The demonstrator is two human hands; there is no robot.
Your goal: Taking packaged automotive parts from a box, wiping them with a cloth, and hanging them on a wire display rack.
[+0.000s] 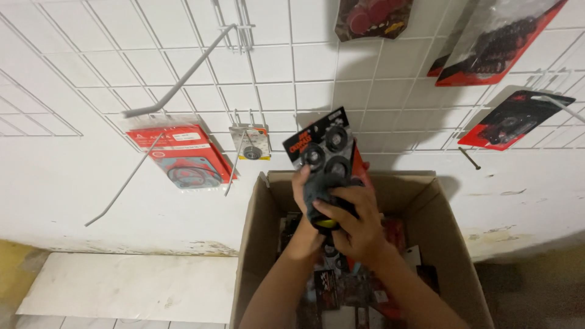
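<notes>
my left hand [303, 194] holds a black blister pack [323, 146] of round dark discs up over the open cardboard box [256, 244]. its fingers are closed on the lower edge of the pack, with the thumb side showing at the left; the pack stands tilted, its top leaning toward the white wire grid [274, 79] on the wall. a red-backed pack [359, 167] peeks out just behind it, touching it.

my right hand [356, 225] sits just below and in front of the left one, fingers curled tight around a dark grey cloth [320, 192] bunched against the bottom of the pack. something small and yellow [327, 223] shows under my knuckles, too hidden to name. both hands touch each other over the middle of the box.

inside the box lie more flat packs [359, 286], red and black, stacked loosely. on the wall grid hang a red and clear gasket pack [183, 158] to the left, a small carded part [251, 144] beside it, and more red and black packs [512, 119] up to the right. long white hooks [177, 82] stick out of the grid, bare. the box stands against the white wall, on the floor beside a pale marble slab [128, 286].
</notes>
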